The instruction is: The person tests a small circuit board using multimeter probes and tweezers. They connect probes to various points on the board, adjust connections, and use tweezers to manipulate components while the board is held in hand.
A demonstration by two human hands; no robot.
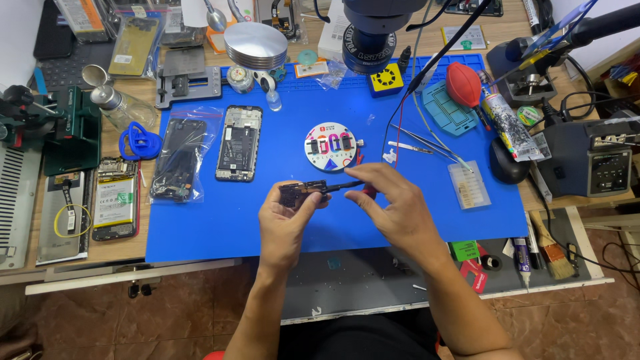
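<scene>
My left hand (285,223) grips a small dark phone circuit board (298,193) over the blue work mat (200,227). My right hand (395,207) pinches a thin black tool (345,185) whose tip touches the board's right end. Both hands hover just in front of a round white disc (333,145) carrying small dark parts. An opened phone body (239,143) lies on the mat to the left.
A bagged black phone (178,160), a blue suction handle (140,142) and another opened phone (115,199) lie left. Tweezers (427,143), a clear parts box (469,184), a red blower (463,84), a glue tube (510,127) and a microscope head (371,33) stand right and behind.
</scene>
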